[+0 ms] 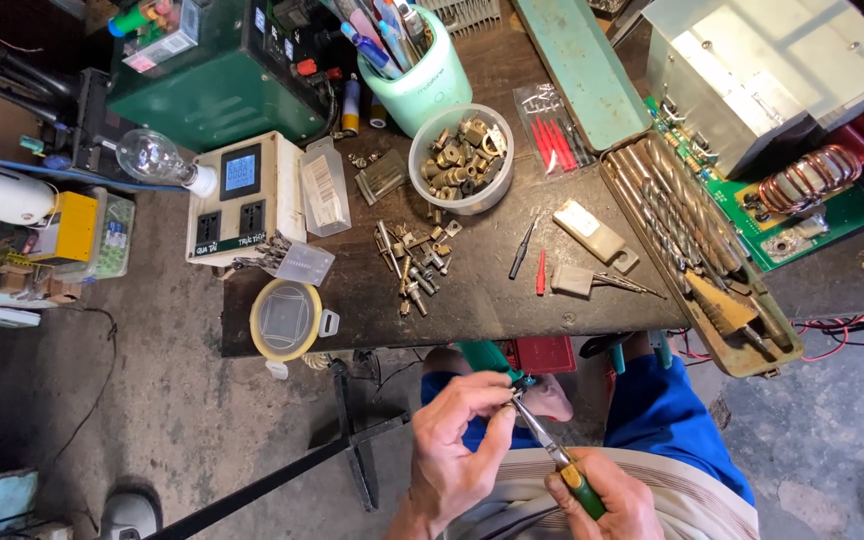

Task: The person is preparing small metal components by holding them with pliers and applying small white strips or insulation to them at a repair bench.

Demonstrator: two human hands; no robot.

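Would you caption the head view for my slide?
Left hand pinches a small part against pliers in right hand.

Bench edge (512, 325) bare above hands; loose bolts (414, 262), drill-bit case (697, 250) flank it.

pliers and small part held over the lap

green-handled pliers (558, 458): slim, long-nosed, metal jaws narrowing to a point. held tilted, handle low at the right, nose raised toward the upper left. nose meets a small part (508, 402) pinched at the left hand's fingertips; the part is too small to identify. both sit below the counter edge, above the blue-clad knees.
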